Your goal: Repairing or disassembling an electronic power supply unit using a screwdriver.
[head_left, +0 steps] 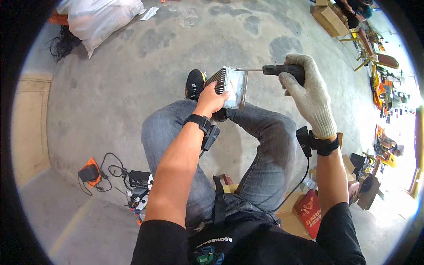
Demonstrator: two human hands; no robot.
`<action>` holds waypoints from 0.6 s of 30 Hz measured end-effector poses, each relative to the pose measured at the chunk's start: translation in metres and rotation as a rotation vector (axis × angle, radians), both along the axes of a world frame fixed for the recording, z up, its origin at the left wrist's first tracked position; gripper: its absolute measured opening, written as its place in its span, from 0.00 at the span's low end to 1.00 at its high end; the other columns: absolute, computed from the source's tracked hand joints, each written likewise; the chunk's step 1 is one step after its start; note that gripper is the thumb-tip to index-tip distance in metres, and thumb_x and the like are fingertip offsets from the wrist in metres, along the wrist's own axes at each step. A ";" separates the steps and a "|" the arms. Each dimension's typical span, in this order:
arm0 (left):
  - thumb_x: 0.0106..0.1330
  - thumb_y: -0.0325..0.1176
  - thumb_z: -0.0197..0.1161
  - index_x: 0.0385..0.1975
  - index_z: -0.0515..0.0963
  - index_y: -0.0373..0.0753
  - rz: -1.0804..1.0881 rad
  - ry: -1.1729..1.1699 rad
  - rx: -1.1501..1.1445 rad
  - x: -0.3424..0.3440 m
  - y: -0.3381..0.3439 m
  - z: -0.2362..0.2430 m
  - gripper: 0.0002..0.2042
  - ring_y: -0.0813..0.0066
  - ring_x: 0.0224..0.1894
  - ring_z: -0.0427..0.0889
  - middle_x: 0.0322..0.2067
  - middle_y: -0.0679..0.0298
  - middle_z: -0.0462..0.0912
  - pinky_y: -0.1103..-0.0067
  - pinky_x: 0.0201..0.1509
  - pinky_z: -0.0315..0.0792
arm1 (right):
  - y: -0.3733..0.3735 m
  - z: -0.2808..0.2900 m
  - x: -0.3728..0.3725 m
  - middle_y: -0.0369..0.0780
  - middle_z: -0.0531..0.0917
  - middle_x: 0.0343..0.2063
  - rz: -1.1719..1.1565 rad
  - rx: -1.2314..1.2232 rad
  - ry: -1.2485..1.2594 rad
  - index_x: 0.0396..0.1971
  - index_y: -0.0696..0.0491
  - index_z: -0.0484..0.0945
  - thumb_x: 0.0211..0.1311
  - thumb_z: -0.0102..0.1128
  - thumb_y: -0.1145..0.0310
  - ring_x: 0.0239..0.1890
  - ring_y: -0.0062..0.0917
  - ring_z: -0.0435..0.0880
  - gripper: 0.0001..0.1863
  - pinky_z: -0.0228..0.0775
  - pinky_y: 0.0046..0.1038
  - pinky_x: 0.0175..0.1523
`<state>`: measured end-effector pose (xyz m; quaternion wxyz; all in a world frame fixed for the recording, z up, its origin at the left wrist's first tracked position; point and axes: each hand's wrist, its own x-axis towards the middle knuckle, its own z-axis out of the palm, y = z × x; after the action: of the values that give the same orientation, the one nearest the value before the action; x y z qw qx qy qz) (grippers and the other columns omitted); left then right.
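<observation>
My bare left hand grips a finned metal housing, its thumb on the pale flat face and its fingers along the dark ribbed side. The housing is held up above the floor, just past my knees. In a white knitted glove, my right hand is wrapped round the black handle of a screwdriver. The screwdriver's shaft points left, and its tip meets the upper edge of the housing. Whether the tip sits in a screw is too small to tell.
A large white sack lies at the far left. Cables and a black box are on the floor by my left leg. A red box stands near my right hip. Cardboard boxes, a chair and many loose parts line the right side.
</observation>
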<state>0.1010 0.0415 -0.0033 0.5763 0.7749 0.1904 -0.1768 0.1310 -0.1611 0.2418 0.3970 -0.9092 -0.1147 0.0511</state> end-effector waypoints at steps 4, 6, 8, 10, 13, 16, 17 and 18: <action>0.63 0.43 0.72 0.69 0.66 0.27 -0.001 0.000 -0.005 -0.002 0.000 0.004 0.38 0.51 0.66 0.76 0.63 0.41 0.76 0.69 0.69 0.69 | 0.005 -0.004 0.006 0.42 0.86 0.38 0.029 -0.023 -0.031 0.56 0.58 0.73 0.67 0.65 0.73 0.34 0.20 0.85 0.19 0.78 0.25 0.39; 0.64 0.43 0.72 0.68 0.66 0.27 -0.034 -0.005 0.025 -0.005 -0.001 0.011 0.38 0.52 0.66 0.76 0.63 0.41 0.75 0.69 0.69 0.68 | 0.006 -0.005 0.009 0.43 0.85 0.38 0.032 -0.015 -0.015 0.55 0.59 0.73 0.66 0.65 0.73 0.33 0.21 0.84 0.20 0.78 0.26 0.40; 0.63 0.43 0.72 0.68 0.67 0.27 -0.014 -0.012 0.018 -0.009 0.000 0.005 0.38 0.51 0.67 0.75 0.63 0.41 0.75 0.69 0.69 0.68 | 0.007 -0.008 0.011 0.43 0.85 0.38 0.041 -0.014 -0.034 0.55 0.58 0.73 0.65 0.65 0.73 0.33 0.21 0.84 0.20 0.78 0.26 0.40; 0.63 0.43 0.72 0.68 0.67 0.26 0.009 -0.002 -0.020 -0.007 0.003 0.002 0.37 0.51 0.68 0.74 0.64 0.40 0.74 0.68 0.70 0.68 | 0.007 -0.012 0.013 0.43 0.85 0.38 0.049 -0.016 -0.048 0.54 0.58 0.73 0.65 0.66 0.72 0.33 0.22 0.84 0.20 0.78 0.26 0.40; 0.63 0.44 0.72 0.67 0.68 0.26 0.009 -0.019 -0.033 -0.008 -0.002 0.002 0.37 0.51 0.67 0.75 0.63 0.40 0.75 0.69 0.70 0.68 | 0.007 -0.015 0.017 0.44 0.85 0.38 0.066 -0.019 -0.069 0.54 0.58 0.74 0.65 0.66 0.72 0.33 0.23 0.84 0.19 0.78 0.27 0.40; 0.63 0.44 0.73 0.67 0.68 0.26 -0.019 -0.050 -0.021 -0.006 0.000 -0.003 0.38 0.51 0.67 0.75 0.63 0.40 0.76 0.69 0.70 0.68 | 0.010 -0.014 0.020 0.44 0.85 0.38 0.067 -0.050 -0.039 0.54 0.57 0.74 0.65 0.66 0.72 0.33 0.23 0.84 0.19 0.78 0.27 0.41; 0.63 0.44 0.73 0.67 0.68 0.26 -0.017 -0.050 -0.021 -0.005 0.001 -0.006 0.38 0.51 0.67 0.75 0.63 0.40 0.76 0.69 0.70 0.68 | 0.012 -0.015 0.021 0.44 0.85 0.38 0.072 -0.055 -0.036 0.53 0.58 0.74 0.64 0.67 0.72 0.35 0.25 0.85 0.19 0.78 0.27 0.42; 0.62 0.45 0.73 0.67 0.68 0.26 -0.029 -0.065 -0.013 -0.005 0.004 -0.009 0.38 0.51 0.66 0.75 0.63 0.40 0.76 0.69 0.70 0.68 | 0.013 -0.017 0.022 0.45 0.86 0.39 0.077 -0.060 -0.034 0.53 0.58 0.74 0.64 0.67 0.72 0.37 0.26 0.86 0.19 0.78 0.28 0.43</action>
<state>0.0956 0.0453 -0.0122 0.5846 0.7790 0.1592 -0.1613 0.1535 -0.1480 0.2250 0.3654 -0.9163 -0.1547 0.0542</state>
